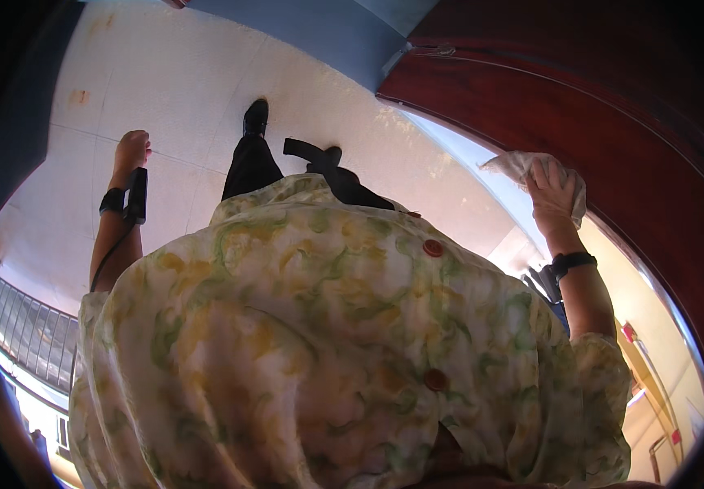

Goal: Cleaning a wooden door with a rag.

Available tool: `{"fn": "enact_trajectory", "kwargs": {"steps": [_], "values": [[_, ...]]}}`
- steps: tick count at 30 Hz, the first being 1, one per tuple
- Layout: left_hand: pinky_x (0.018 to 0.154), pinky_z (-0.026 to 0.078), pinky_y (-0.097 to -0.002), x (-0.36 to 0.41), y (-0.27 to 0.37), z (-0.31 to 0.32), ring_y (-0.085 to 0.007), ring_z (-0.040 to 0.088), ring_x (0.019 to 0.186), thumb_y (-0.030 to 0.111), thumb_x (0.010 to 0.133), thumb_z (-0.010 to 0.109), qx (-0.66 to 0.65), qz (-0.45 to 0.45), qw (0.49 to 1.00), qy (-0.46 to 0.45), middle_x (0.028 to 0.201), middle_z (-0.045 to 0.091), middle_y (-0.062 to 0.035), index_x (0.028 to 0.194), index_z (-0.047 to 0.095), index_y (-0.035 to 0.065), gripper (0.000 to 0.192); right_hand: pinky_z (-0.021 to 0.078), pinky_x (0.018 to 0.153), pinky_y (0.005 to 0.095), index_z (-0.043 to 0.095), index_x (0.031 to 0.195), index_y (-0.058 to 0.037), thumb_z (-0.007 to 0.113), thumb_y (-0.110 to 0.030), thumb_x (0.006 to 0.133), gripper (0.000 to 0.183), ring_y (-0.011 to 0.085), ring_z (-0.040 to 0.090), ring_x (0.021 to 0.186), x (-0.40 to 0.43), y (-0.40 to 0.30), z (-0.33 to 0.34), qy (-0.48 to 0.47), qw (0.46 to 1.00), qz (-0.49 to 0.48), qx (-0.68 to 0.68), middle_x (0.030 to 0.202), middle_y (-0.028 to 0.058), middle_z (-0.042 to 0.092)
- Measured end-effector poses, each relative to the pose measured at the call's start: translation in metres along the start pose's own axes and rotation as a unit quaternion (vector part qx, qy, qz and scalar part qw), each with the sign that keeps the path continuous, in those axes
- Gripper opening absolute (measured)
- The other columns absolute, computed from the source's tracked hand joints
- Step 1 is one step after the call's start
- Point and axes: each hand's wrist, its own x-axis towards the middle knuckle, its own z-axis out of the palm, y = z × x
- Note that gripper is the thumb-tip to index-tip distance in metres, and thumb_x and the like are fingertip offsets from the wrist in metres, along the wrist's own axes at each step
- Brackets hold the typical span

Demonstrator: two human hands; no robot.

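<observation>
My right hand [552, 192] presses a crumpled greyish-beige cloth [514, 165] near the edge of a dark red door [621, 165], fingers spread over the cloth. Whether the cloth touches the door cannot be told for certain. At the left, my left hand [132, 150] hangs over the floor with its fingers curled in and nothing visible in it. A black device is strapped to each wrist; a cable runs along the left forearm.
The pale concrete floor [168, 79] has rust-coloured stains. A blue-grey wall [327, 36] meets the door frame ahead. A metal railing [31, 327] stands at the lower left. Beyond the door's edge, at right, a yellowish interior [645, 342] shows.
</observation>
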Motion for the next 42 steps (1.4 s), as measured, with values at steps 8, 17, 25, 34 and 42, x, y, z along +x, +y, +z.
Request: {"fn": "enact_trajectory", "kwargs": {"steps": [8, 17, 25, 34, 42], "values": [[0.068, 0.050, -0.0297, -0.085, -0.051, 0.032, -0.0185, 0.062, 0.071, 0.020, 0.083, 0.054, 0.134, -0.046, 0.990, -0.025, 0.099, 0.064, -0.0146, 0.113, 0.055, -0.0020, 0.037, 0.0355, 0.084, 0.0510, 0.056, 0.111, -0.0134, 0.048, -0.022, 0.082, 0.031, 0.0276, 0.038, 0.110, 0.085, -0.045, 0.065, 0.086, 0.994, -0.065, 0.032, 0.120, 0.0073, 0.042], [0.070, 0.046, -0.0266, -0.197, -0.025, 0.093, -0.0145, 0.056, 0.076, 0.011, 0.086, 0.055, 0.177, -0.148, 0.972, -0.029, 0.084, 0.061, -0.0077, 0.112, 0.055, 0.0020, 0.027, 0.0309, 0.091, 0.0597, 0.047, 0.127, -0.0135, 0.043, -0.025, 0.087, 0.042, 0.0350, 0.039, 0.105, 0.233, -0.154, 0.116, 0.010, 0.992, -0.038, 0.118, 0.127, 0.0141, 0.037], [0.066, 0.044, -0.0248, -0.195, -0.012, 0.167, -0.0106, 0.052, 0.073, 0.012, 0.087, 0.054, 0.140, -0.202, 0.962, -0.115, 0.079, 0.058, -0.0048, 0.111, 0.054, -0.0009, 0.028, 0.0303, 0.091, 0.0618, 0.039, 0.133, -0.0106, 0.040, -0.025, 0.090, 0.045, 0.0372, 0.040, 0.111, 0.327, -0.209, 0.127, -0.121, 0.983, -0.094, 0.102, 0.135, 0.0165, 0.034], [0.073, 0.045, -0.0317, -0.163, -0.035, 0.191, -0.0172, 0.055, 0.077, 0.010, 0.088, 0.051, 0.203, -0.235, 0.945, -0.101, 0.081, 0.058, -0.0083, 0.119, 0.047, 0.0027, 0.033, 0.0351, 0.090, 0.0553, 0.044, 0.130, -0.0133, 0.038, -0.024, 0.092, 0.040, 0.0314, 0.043, 0.117, 0.429, -0.252, 0.149, -0.123, 0.970, -0.095, 0.187, 0.131, 0.0105, 0.042], [0.074, 0.046, -0.0329, -0.131, -0.025, 0.213, -0.0192, 0.056, 0.079, 0.008, 0.087, 0.051, 0.206, -0.234, 0.940, -0.139, 0.084, 0.058, -0.0096, 0.119, 0.048, 0.0042, 0.032, 0.0370, 0.090, 0.0524, 0.059, 0.115, -0.0139, 0.041, -0.023, 0.090, 0.032, 0.0273, 0.046, 0.116, 0.550, -0.156, 0.193, -0.050, 0.983, 0.022, 0.173, 0.124, 0.0069, 0.051]]}}
